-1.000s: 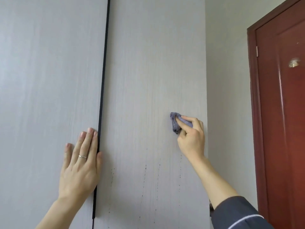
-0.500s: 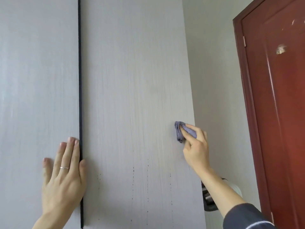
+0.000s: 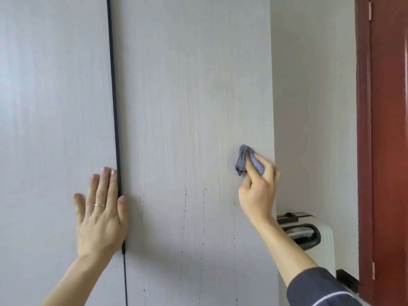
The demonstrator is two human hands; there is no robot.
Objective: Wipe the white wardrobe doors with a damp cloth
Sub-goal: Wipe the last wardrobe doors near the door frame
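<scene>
Two white wardrobe doors fill the view, split by a dark vertical gap. The right door carries thin dotted dark streaks in its lower half. My right hand grips a small bunched purple-grey cloth and holds it against the right door near its right edge. My left hand, wearing a ring, rests flat with straight fingers on the left door, its thumb across the gap onto the right door.
A plain wall lies to the right of the wardrobe. A white suitcase with a dark handle stands low beside the wardrobe. A reddish-brown door and frame close the far right.
The view has tilted down and shifted, bringing the suitcase into sight. My right hand with the cloth has slid lower along the right door's edge. My left hand stays flat by the gap.
</scene>
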